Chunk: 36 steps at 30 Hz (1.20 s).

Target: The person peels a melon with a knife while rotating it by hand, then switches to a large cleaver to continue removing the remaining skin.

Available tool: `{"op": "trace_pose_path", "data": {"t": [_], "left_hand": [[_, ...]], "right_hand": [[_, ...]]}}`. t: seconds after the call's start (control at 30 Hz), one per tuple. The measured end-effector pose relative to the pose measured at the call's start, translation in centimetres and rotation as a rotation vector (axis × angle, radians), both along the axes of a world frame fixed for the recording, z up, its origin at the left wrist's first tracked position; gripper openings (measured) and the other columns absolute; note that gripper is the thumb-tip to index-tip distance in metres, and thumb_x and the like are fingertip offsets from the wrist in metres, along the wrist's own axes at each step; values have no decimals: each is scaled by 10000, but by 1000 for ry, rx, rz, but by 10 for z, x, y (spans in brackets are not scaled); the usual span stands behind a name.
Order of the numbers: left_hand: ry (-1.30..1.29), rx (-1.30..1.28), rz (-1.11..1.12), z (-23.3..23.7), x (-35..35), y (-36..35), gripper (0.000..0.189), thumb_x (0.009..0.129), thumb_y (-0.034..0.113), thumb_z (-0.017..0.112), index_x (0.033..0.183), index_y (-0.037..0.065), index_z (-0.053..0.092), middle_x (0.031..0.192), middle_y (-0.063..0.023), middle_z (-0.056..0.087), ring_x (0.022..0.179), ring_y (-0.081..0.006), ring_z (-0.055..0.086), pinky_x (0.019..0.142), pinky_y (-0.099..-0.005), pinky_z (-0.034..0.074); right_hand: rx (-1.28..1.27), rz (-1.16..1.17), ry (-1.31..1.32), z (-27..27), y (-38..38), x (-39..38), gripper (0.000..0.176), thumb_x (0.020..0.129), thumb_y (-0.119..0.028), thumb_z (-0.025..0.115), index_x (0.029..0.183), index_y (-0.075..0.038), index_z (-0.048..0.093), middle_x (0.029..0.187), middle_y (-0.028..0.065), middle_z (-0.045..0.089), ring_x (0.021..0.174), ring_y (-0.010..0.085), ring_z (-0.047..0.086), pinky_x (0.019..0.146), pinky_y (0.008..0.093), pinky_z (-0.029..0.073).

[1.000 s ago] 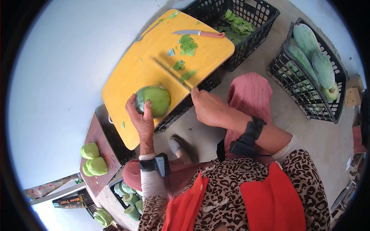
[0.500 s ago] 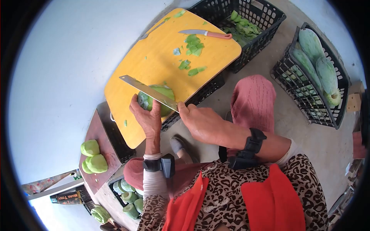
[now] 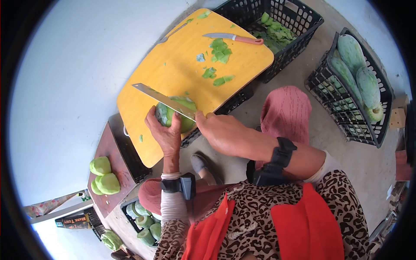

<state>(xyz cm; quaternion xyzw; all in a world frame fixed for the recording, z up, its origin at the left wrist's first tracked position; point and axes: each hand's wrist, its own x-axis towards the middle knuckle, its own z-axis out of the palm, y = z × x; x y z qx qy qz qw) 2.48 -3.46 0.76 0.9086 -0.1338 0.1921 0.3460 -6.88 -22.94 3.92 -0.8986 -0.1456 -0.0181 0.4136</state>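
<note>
A partly peeled green melon (image 3: 187, 125) rests on the yellow board (image 3: 147, 65) near its front edge. My left hand (image 3: 165, 133) is wrapped round its left side, thumb and fingers against the rind. In my right hand (image 3: 221, 132) is the handle end of a large cleaver (image 3: 162, 99), whose blade lies across the top of the melon and points to the upper left. Green peel pieces (image 3: 220, 51) are scattered farther up the board, beside a knife with a pinkish handle (image 3: 248, 40) and a thin tool (image 3: 172, 34).
Black crates stand around: one with peelings (image 3: 279, 32) behind the board, one with whole melons (image 3: 367, 84) at the right, one with cut pieces (image 3: 147, 223) at lower left. Peeled melons (image 3: 107, 183) sit on a reddish-brown board (image 3: 113, 167). My knee (image 3: 286, 110) is beside the yellow board.
My right hand and the cleaver have shifted slightly left and up over the melon. My left hand and the melon are nearly where they were.
</note>
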Motion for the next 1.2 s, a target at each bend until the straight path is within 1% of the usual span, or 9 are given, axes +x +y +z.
{"op": "trace_pose_path", "data": {"t": [0.03,0.13,0.33,0.53,0.63,0.73,0.93,1.03,1.2], "left_hand": [[-3,5,-5,0,1,1,697,768,303,773,1273,-69,469,1175,-216,493,1098,-355,515,990,-420,414],[-6,-15,-4,-2,1,1,707,764,316,779,1270,-71,472,1183,-220,495,1105,-360,515,991,-425,413],[-27,18,2,-3,1,2,723,755,323,791,1272,-71,476,1196,-221,492,1121,-359,507,996,-428,412],[-26,-22,1,-3,0,0,708,756,313,788,1266,-69,479,1193,-223,490,1115,-362,506,997,-426,410],[-34,-8,-6,-5,2,2,704,752,302,790,1265,-66,480,1192,-223,488,1111,-361,507,997,-429,411],[-23,2,4,-2,0,1,699,751,296,786,1266,-65,481,1191,-222,489,1113,-360,506,995,-430,412],[-20,-32,24,-4,1,-1,696,750,290,780,1269,-64,481,1185,-215,493,1108,-355,505,989,-434,412],[-31,-12,18,-5,1,1,698,749,293,781,1269,-64,482,1183,-213,493,1106,-352,506,988,-431,412],[-13,-28,11,-2,0,0,694,747,281,783,1268,-65,483,1181,-211,493,1109,-348,504,989,-430,411]], "right_hand": [[30,-28,-26,1,1,-2,172,814,-4,553,925,114,494,705,228,639,687,398,680,583,457,557],[48,23,54,1,1,-2,389,814,28,545,1159,171,435,847,278,629,741,426,661,595,476,537],[-18,30,125,1,11,33,257,824,7,537,1039,122,455,830,280,632,754,425,661,612,499,529],[36,-16,203,2,3,1,223,823,9,522,1010,112,460,846,277,635,784,454,652,646,517,526],[32,-49,42,-18,11,23,187,816,-11,568,954,103,512,783,257,656,750,431,679,629,488,553],[10,-23,230,-20,6,42,180,814,3,552,963,95,514,827,265,656,800,444,674,670,503,548],[58,-49,409,-28,-12,8,200,808,13,538,990,83,493,894,291,646,871,449,658,735,517,530],[113,-181,295,-33,1,4,188,871,-25,525,1013,78,458,817,254,642,804,437,640,671,537,499],[132,-81,202,-20,7,-10,193,865,-12,517,1017,79,441,806,254,624,771,454,624,648,542,488]]}}
